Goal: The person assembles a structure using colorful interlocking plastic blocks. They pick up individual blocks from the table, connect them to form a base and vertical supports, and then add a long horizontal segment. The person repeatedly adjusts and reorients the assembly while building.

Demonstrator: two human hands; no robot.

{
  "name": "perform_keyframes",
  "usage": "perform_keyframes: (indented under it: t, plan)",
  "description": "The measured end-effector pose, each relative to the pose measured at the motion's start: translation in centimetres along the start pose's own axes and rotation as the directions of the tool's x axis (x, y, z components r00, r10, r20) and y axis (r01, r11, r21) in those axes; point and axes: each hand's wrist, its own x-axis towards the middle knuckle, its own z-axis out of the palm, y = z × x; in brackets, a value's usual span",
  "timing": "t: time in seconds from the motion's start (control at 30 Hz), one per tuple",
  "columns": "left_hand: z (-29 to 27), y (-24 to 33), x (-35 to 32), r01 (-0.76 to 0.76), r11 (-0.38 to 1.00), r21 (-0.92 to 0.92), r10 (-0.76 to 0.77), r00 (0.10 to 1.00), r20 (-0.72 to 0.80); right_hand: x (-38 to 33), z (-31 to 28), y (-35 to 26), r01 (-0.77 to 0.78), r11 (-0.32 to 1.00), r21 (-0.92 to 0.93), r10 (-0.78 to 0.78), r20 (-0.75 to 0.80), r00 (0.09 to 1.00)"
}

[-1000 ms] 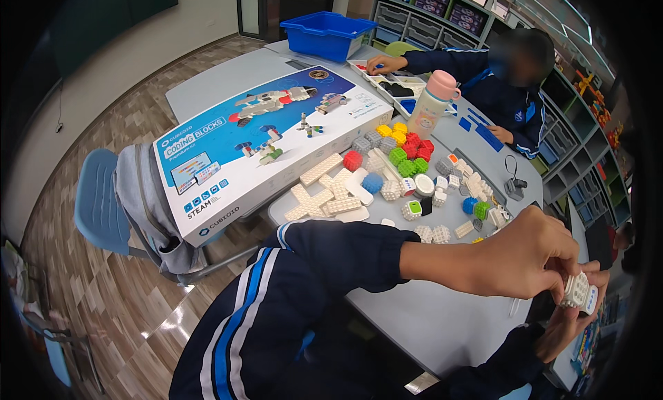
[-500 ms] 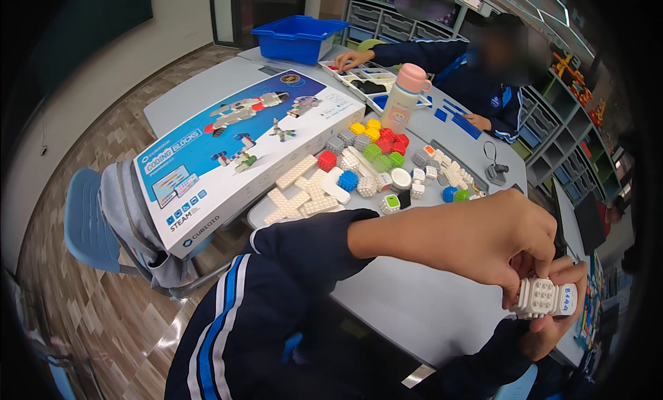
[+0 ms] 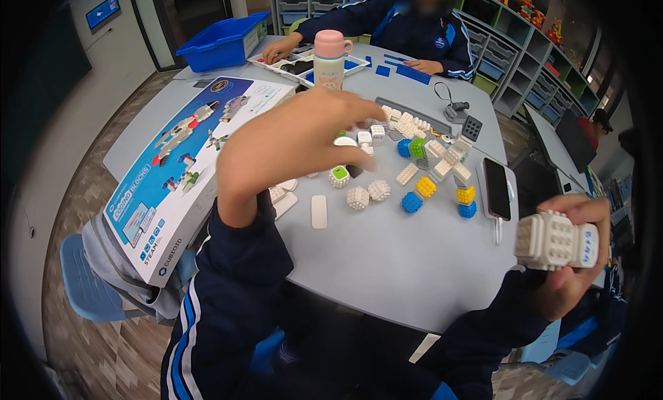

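Observation:
My right hand [image 3: 577,255] grips a white studded block assembly [image 3: 554,241] with small blue marks, held above the table's right edge. My left hand [image 3: 293,144] hovers with fingers spread over a scatter of building blocks [image 3: 414,168] on the grey table [image 3: 387,262]. White, blue, yellow and green blocks lie just right of its fingertips. It holds nothing and hides some blocks beneath it. Nearest its fingers is a white block with a green top [image 3: 339,175].
A large printed box [image 3: 186,165] lies at the table's left. A phone [image 3: 496,188] lies by the right edge. A pink-capped bottle [image 3: 329,58] stands at the back near a blue bin [image 3: 224,41]. Another person in dark blue [image 3: 407,27] works opposite. Shelves [image 3: 525,41] stand behind.
My left hand has left the white assembly and moved left and forward over the loose blocks. My right hand alone now holds the assembly.

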Motion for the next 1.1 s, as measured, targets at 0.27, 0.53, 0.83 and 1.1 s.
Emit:
perform_keyframes:
  t: [0.27,0.53,0.83,1.1]
  plan:
    - [-2.1,-3.0,-1.5,0.536,0.819,0.206,-0.538,0.842,-0.053,-0.4,-5.3,0.7,0.297,0.955,-0.020,-0.281,0.273,0.920]
    - [8.5,-16.8,2.8,0.622,0.675,0.398,-0.690,0.722,0.042,-0.3,-2.2,0.0,0.165,0.980,-0.113,-0.157,0.077,0.985]
    - [11.9,-23.4,0.2,0.529,0.691,0.492,-0.673,0.720,0.171,1.0,0.5,-0.2,-0.067,0.997,0.047,0.071,-0.071,0.995]
    - [3.2,-14.1,2.7,0.448,0.891,0.070,-0.453,0.881,0.134,2.9,1.2,1.3,-0.132,0.988,0.075,0.130,0.037,0.991]
